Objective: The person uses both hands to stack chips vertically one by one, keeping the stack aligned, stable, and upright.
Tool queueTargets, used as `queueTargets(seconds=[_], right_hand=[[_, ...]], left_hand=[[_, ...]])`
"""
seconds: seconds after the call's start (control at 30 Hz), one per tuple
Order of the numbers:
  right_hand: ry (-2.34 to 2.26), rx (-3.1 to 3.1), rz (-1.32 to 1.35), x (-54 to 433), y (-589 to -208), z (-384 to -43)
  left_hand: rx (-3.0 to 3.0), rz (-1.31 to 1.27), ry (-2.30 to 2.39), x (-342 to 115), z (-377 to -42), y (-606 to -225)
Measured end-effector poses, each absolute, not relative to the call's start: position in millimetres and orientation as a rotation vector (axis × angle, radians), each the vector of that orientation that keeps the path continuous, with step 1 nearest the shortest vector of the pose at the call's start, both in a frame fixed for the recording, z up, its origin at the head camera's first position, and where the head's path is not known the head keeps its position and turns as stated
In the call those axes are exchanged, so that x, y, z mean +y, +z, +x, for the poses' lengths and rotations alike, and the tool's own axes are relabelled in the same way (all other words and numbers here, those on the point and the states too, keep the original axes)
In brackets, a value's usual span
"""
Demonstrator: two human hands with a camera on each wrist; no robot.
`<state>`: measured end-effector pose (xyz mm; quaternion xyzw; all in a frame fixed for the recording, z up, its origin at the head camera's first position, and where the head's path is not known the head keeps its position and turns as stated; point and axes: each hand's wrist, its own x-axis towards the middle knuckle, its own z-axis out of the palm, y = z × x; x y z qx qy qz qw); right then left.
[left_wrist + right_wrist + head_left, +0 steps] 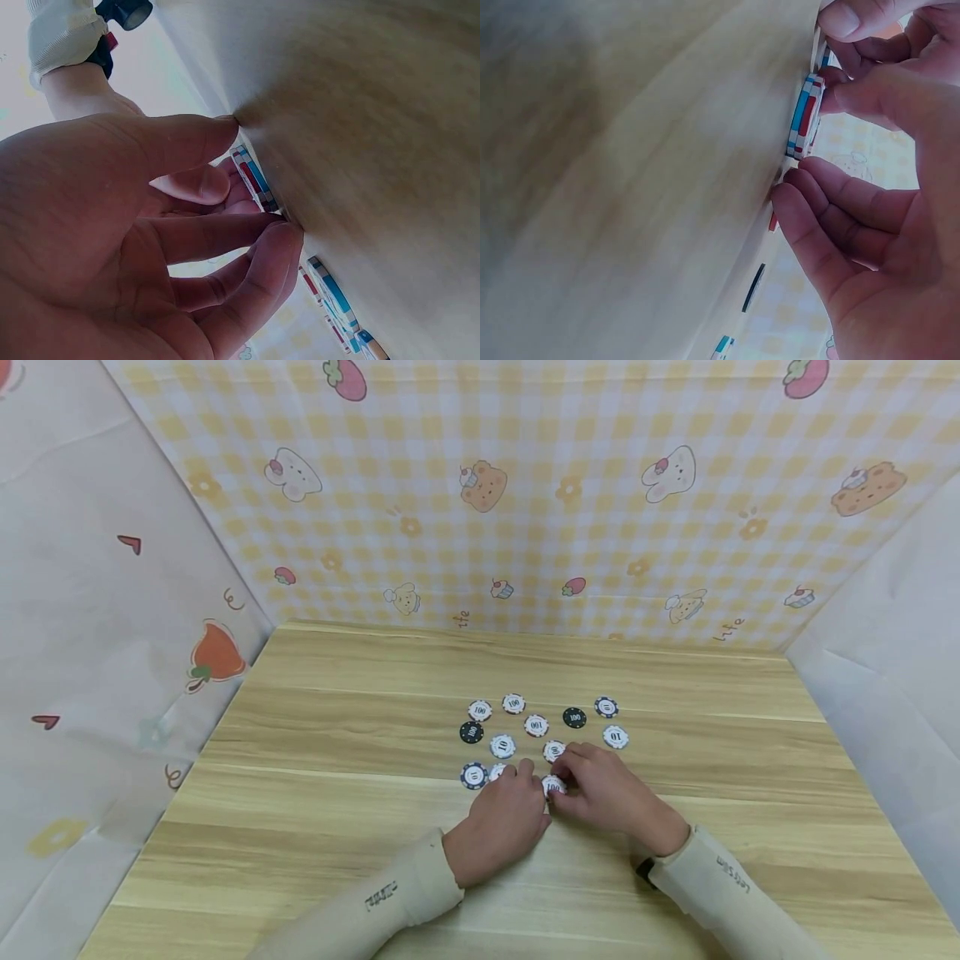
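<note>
Two stacked poker chips (553,787), the upper one red-edged and marked 100, the lower one light-blue-edged (798,114), lie on the wooden table under my right hand (600,787). Its thumb and fingers pinch the stack from opposite sides. Just left of them rests my left hand (504,820), fingertips at the table surface. Its thumb (195,142) and bent fingers are apart, with nothing visibly held. A white-faced chip (498,771) is partly hidden behind the left fingers. Another 100 chip (554,750) lies just beyond the right fingertips.
Farther back lie several loose chips: black ones (574,717), white-faced 100 chips (513,703), and blue-edged 10 chips (502,746). A dark-blue-edged chip (474,776) sits left of the left hand. A patterned cloth (525,527) rises behind the table (337,710).
</note>
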<state>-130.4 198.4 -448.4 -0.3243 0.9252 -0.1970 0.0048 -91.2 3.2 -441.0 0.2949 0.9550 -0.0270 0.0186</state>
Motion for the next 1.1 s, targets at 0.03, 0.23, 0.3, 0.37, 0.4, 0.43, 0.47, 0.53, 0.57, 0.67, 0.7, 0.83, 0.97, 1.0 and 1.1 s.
queueTargets(seconds=[0.03,0.23,0.3,0.37,0.4,0.43,0.47,0.53,0.57,0.67,0.7,0.83,0.97,1.0,1.1], right_hand=[[-0.626,2.904,-0.999,199,-448,-130],[-0.635,2.978,-0.933,203,-445,-134],[-0.636,3.008,-0.924,204,-446,-137],[-0.640,3.025,-0.904,205,-446,-140],[-0.639,3.029,-0.895,206,-445,-141],[-0.634,3.033,-0.887,206,-446,-142],[-0.627,3.036,-0.878,206,-446,-144],[-0.618,3.036,-0.864,206,-445,-146],[-0.610,3.035,-0.857,206,-445,-147],[-0.594,3.023,-0.838,206,-445,-151],[-0.591,3.015,-0.833,206,-445,-152],[-0.590,2.979,-0.825,204,-446,-157],[-0.596,2.966,-0.842,203,-449,-162],[-0.600,2.964,-0.843,202,-449,-163],[-0.607,2.963,-0.855,200,-450,-166]], left_hand=[[2.963,0.913,-0.079,3,-91,-441],[2.967,0.903,-0.072,3,-91,-440],[2.968,0.900,-0.071,3,-91,-439],[2.968,0.896,-0.073,3,-90,-439],[2.968,0.892,-0.075,3,-90,-438],[2.966,0.889,-0.073,3,-90,-438],[2.965,0.886,-0.074,3,-90,-438],[2.965,0.886,-0.076,4,-90,-438],[2.966,0.888,-0.079,3,-90,-438],[2.968,0.898,-0.088,3,-90,-439],[2.969,0.902,-0.091,3,-90,-438],[2.965,0.906,-0.099,3,-90,-439],[2.956,0.895,-0.087,4,-90,-437],[2.956,0.892,-0.083,4,-90,-437],[2.965,0.895,-0.086,4,-89,-437]])
